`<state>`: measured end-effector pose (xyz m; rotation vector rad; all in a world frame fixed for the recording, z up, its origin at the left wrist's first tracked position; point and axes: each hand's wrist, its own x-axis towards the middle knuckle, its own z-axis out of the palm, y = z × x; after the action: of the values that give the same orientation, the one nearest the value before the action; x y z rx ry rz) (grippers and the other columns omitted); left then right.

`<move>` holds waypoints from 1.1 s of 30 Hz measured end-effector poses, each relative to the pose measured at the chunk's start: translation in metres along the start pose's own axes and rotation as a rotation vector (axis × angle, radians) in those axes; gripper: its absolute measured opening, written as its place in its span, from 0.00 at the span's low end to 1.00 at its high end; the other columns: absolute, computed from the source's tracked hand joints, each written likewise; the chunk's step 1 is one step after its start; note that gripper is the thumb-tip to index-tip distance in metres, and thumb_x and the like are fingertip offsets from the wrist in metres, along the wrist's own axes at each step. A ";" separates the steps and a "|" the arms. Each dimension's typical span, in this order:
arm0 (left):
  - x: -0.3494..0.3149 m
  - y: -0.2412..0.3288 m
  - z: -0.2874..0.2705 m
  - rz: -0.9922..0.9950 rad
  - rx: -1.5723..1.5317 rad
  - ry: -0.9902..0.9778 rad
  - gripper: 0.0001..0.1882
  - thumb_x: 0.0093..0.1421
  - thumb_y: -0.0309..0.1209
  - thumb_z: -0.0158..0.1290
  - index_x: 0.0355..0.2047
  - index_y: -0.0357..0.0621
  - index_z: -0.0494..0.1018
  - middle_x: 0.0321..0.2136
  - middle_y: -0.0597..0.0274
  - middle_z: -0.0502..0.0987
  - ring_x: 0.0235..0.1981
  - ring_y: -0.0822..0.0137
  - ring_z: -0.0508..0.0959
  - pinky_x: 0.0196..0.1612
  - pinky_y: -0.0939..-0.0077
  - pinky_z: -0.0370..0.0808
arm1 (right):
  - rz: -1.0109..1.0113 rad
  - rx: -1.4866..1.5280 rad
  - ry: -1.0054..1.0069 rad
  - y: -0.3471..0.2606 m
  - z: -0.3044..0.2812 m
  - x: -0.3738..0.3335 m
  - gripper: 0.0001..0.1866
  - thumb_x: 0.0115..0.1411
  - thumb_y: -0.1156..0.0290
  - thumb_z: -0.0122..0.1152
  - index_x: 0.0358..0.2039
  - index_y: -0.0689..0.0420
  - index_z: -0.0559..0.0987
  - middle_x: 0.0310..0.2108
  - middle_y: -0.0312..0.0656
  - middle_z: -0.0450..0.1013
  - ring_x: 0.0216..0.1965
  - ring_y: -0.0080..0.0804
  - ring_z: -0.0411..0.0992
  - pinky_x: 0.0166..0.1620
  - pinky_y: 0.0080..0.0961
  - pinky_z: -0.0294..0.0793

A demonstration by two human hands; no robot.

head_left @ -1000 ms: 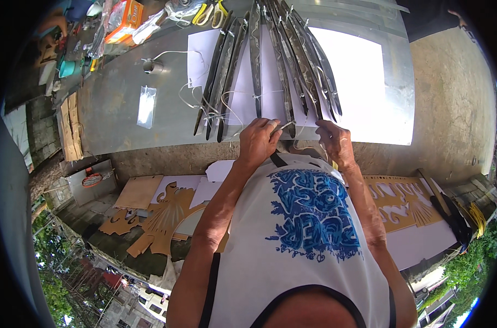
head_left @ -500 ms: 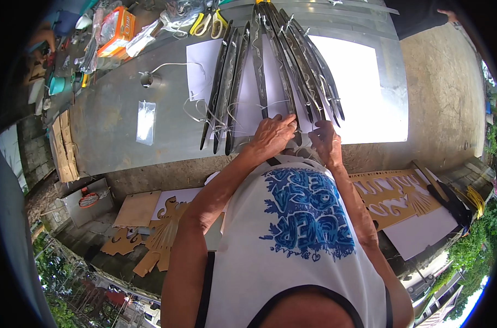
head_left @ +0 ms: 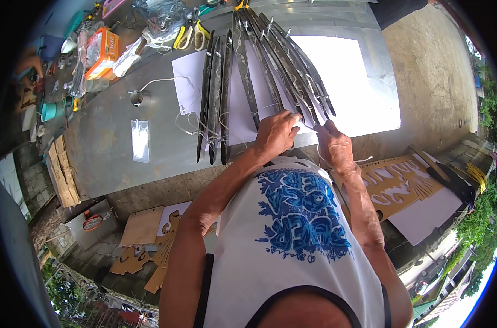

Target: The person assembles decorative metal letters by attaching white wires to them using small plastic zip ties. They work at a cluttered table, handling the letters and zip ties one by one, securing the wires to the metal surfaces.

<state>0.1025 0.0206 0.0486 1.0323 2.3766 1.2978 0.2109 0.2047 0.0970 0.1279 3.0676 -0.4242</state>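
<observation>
Several long dark strips [head_left: 243,71] with thin pale wiring along them fan out over a white sheet [head_left: 363,98] on a metal-topped table. My left hand [head_left: 277,134] is closed at the near end of one middle strip, thumb and fingers pressed together around it. Just to its right, my right hand [head_left: 335,145] pinches a thin whitish wire [head_left: 363,159], whose loose end sticks out beside the wrist. The exact grip between the fingertips is partly hidden. Looser wire loops [head_left: 191,124] lie at the near ends of the left strips.
Yellow-handled scissors [head_left: 200,37] and an orange box [head_left: 103,53] lie at the far left among clutter. A small metal cylinder [head_left: 139,98] and a clear plastic packet [head_left: 141,141] rest on the table. Cut-out brown boards [head_left: 401,183] lie below the near edge.
My right hand has moved slightly right and nearer, drawing the wire, whose end now shows by the wrist. My left hand stays at the strip. The whole view has shifted a little.
</observation>
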 end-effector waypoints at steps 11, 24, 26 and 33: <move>0.022 -0.020 0.035 -0.125 -0.034 0.167 0.09 0.57 0.29 0.64 0.37 0.38 0.84 0.32 0.47 0.83 0.34 0.47 0.84 0.38 0.57 0.80 | -0.207 -0.067 -0.007 0.009 -0.017 0.073 0.04 0.60 0.74 0.61 0.36 0.57 0.79 0.37 0.45 0.76 0.34 0.46 0.82 0.37 0.40 0.83; 0.010 -0.042 0.039 -0.167 -0.092 0.135 0.10 0.60 0.33 0.65 0.39 0.43 0.86 0.32 0.50 0.84 0.31 0.53 0.84 0.36 0.66 0.78 | -0.328 -0.106 -0.116 0.008 -0.002 0.114 0.05 0.64 0.69 0.63 0.38 0.56 0.82 0.35 0.42 0.76 0.33 0.44 0.80 0.38 0.40 0.81; 0.014 -0.049 0.038 -0.167 -0.077 0.098 0.09 0.60 0.32 0.65 0.39 0.43 0.86 0.32 0.50 0.84 0.31 0.54 0.84 0.36 0.66 0.78 | -0.368 -0.096 -0.127 0.006 0.000 0.119 0.06 0.65 0.69 0.62 0.38 0.57 0.82 0.35 0.42 0.76 0.33 0.44 0.80 0.39 0.40 0.81; 0.009 -0.047 0.033 -0.332 -0.359 0.235 0.08 0.58 0.31 0.64 0.37 0.44 0.86 0.30 0.53 0.84 0.31 0.53 0.84 0.38 0.62 0.80 | -0.437 -0.081 -0.190 0.006 -0.006 0.126 0.07 0.57 0.71 0.63 0.36 0.58 0.82 0.39 0.44 0.77 0.38 0.44 0.82 0.41 0.39 0.83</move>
<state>0.0913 0.0315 -0.0071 0.3830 2.2238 1.6975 0.0862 0.2220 0.0948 -0.5603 2.9008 -0.3029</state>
